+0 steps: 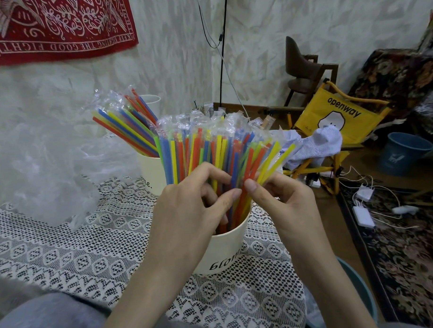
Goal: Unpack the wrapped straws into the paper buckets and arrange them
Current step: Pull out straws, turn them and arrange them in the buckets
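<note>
Both hands are gripping the wrapped straws (210, 149) standing in the near paper bucket (223, 252): left hand (187, 204) and right hand (278, 198) are pinching shafts whose long axes are running upward, fanning right.

Soft even indoor light, faint shadows, sharp centre, wide-angle bending at edges, slight blur in corners

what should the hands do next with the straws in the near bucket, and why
Probably gather the straws that lean out to the right back toward the upright bunch. Both the left hand and right hand already pinch straws just above the rim of the near bucket, and that side fans outward while the rest stand fairly straight. The far bucket already holds its own leaning bunch.
</note>
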